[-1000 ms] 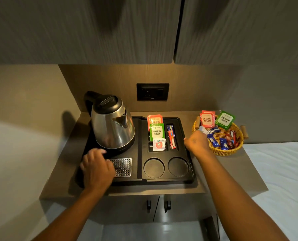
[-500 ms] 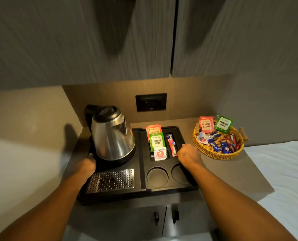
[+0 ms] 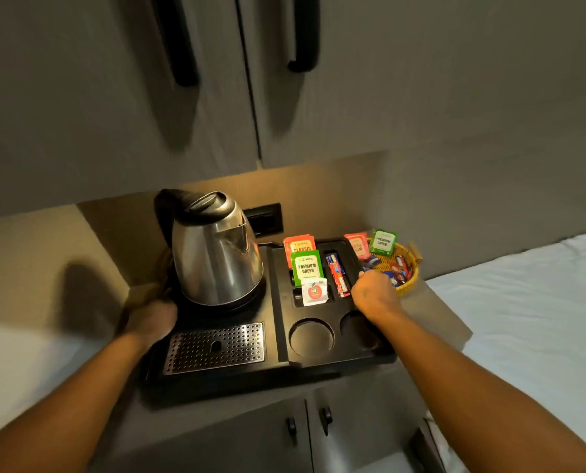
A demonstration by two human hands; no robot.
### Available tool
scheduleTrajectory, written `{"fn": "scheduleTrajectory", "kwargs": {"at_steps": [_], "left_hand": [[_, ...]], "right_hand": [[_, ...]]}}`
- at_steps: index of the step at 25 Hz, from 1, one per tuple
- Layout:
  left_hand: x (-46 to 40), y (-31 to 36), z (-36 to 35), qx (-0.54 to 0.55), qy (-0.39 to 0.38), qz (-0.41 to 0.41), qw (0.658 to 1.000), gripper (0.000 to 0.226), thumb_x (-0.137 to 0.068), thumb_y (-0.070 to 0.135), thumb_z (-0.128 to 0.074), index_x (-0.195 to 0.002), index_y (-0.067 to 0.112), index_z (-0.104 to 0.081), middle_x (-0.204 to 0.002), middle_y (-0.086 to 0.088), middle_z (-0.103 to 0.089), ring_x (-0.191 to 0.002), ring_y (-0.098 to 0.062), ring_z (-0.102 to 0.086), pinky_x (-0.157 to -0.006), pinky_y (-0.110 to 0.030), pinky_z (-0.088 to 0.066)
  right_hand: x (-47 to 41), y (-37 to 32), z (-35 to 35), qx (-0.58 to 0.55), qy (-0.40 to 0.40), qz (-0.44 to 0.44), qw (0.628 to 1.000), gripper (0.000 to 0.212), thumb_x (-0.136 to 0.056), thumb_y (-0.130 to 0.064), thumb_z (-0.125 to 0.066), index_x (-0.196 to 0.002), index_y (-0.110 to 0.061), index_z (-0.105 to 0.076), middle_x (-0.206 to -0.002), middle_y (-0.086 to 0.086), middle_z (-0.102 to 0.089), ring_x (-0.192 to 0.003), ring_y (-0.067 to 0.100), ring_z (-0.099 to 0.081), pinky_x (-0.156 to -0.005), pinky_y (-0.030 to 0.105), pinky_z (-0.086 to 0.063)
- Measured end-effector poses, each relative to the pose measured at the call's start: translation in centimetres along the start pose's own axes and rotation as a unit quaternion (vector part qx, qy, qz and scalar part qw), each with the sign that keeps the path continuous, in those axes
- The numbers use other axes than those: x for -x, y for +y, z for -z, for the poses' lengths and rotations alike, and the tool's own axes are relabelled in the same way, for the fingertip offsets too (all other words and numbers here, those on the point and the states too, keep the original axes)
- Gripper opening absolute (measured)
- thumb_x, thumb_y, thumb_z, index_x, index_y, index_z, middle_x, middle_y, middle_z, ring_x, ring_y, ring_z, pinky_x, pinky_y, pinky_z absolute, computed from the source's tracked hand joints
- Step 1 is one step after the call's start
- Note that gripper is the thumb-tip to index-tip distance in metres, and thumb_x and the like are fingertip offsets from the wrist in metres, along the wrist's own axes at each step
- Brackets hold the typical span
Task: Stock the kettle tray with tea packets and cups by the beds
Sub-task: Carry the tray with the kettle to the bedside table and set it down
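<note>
The black kettle tray [image 3: 278,363] sits on the counter with a steel kettle [image 3: 216,254] on its left half. Its right half holds upright tea packets: an orange one [image 3: 298,245], a green one [image 3: 307,268], a small white sachet [image 3: 315,291], and red and blue sticks [image 3: 337,274] in a slot. Two round cup wells [image 3: 311,337] hold nothing. My left hand [image 3: 153,319] grips the tray's left edge. My right hand [image 3: 375,295] grips the tray's right edge, beside the wicker basket [image 3: 408,278].
The basket holds more tea packets [image 3: 383,242] and sachets at the right back of the counter. A wall socket [image 3: 267,218] is behind the kettle. Cabinet doors with black handles [image 3: 303,32] hang above; a white bed [image 3: 537,319] lies right.
My left hand moved from the drip grille to the tray's left edge, my right hand from the basket to the tray's right edge. The tray now sits closer to the basket.
</note>
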State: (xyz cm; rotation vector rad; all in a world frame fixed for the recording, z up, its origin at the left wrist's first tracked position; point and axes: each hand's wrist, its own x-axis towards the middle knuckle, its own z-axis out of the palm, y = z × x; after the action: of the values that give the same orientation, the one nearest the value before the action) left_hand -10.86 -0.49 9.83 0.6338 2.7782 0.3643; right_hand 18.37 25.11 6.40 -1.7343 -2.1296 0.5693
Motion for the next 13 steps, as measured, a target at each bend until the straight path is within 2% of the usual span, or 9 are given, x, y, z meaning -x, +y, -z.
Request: {"fn": "scheduleTrajectory", "kwargs": {"at_steps": [2,5,7,8,10,12,13], "left_hand": [[2.3,3.7,-1.3,-0.029,0.008,-0.048,0.998,0.041,-0.106,0.022,-0.021,-0.12,0.004,-0.055,-0.121,-0.016,-0.063,-0.109,-0.027,-0.061,-0.087,-0.034,-0.047],[6.8,10.4,-4.5,-0.009,-0.023,-0.09,0.996,0.071,-0.104,0.043,-0.013,-0.117,-0.007,-0.061,-0.121,-0.03,-0.061,-0.11,-0.039,-0.057,-0.092,-0.04,-0.043],[10.9,15.4,-7.0,0.0,-0.034,-0.142,0.989,0.076,-0.103,0.046,-0.011,-0.114,-0.009,-0.062,-0.12,-0.032,-0.061,-0.105,-0.039,-0.058,-0.089,-0.039,-0.042],[13.3,17.9,-8.2,-0.009,-0.042,-0.174,0.984,0.075,-0.104,0.045,-0.011,-0.115,-0.009,-0.062,-0.122,-0.032,-0.06,-0.105,-0.038,-0.057,-0.089,-0.039,-0.041],[18.9,23.2,-11.0,0.008,-0.058,-0.258,0.964,0.065,-0.105,0.037,-0.017,-0.123,-0.01,-0.057,-0.13,-0.033,-0.055,-0.119,-0.04,-0.053,-0.1,-0.039,-0.038],[25.2,28.1,-14.2,0.041,-0.06,-0.378,0.923,0.048,-0.106,0.025,-0.027,-0.133,-0.008,-0.05,-0.138,-0.032,-0.049,-0.132,-0.041,-0.044,-0.114,-0.04,-0.028],[28.4,30.2,-15.9,0.054,-0.083,-0.4,0.911,0.048,-0.106,0.025,-0.028,-0.136,-0.006,-0.048,-0.139,-0.031,-0.048,-0.133,-0.041,-0.042,-0.116,-0.04,-0.025]], "right_hand": [[0.5,4.2,3.1,0.025,0.001,-0.018,1.0,0.029,-0.094,-0.024,-0.045,-0.106,-0.006,-0.065,-0.106,0.017,-0.067,-0.095,0.034,-0.063,-0.077,0.039,-0.051],[2.7,13.2,8.7,-0.055,0.046,-0.068,0.995,0.03,-0.09,-0.028,-0.045,-0.095,-0.007,-0.065,-0.098,0.017,-0.068,-0.084,0.035,-0.064,-0.067,0.034,-0.047],[5.3,20.1,12.9,-0.08,0.082,-0.104,0.988,0.029,-0.088,-0.027,-0.046,-0.091,-0.005,-0.065,-0.096,0.02,-0.069,-0.081,0.037,-0.064,-0.063,0.031,-0.043],[6.9,23.5,15.1,-0.083,0.098,-0.124,0.984,0.03,-0.088,-0.026,-0.045,-0.089,-0.004,-0.065,-0.095,0.021,-0.068,-0.08,0.038,-0.064,-0.063,0.03,-0.041],[11.2,30.8,20.1,-0.078,0.132,-0.175,0.973,0.027,-0.089,-0.026,-0.043,-0.086,-0.007,-0.062,-0.095,0.02,-0.067,-0.074,0.034,-0.06,-0.061,0.03,-0.04],[16.1,37.7,24.9,-0.069,0.159,-0.229,0.958,0.021,-0.089,-0.026,-0.043,-0.077,-0.013,-0.055,-0.092,0.016,-0.066,-0.062,0.026,-0.052,-0.055,0.029,-0.037],[18.6,40.8,27.1,-0.062,0.169,-0.255,0.95,0.02,-0.089,-0.025,-0.043,-0.074,-0.014,-0.052,-0.09,0.015,-0.065,-0.057,0.022,-0.048,-0.051,0.028,-0.036]]}}
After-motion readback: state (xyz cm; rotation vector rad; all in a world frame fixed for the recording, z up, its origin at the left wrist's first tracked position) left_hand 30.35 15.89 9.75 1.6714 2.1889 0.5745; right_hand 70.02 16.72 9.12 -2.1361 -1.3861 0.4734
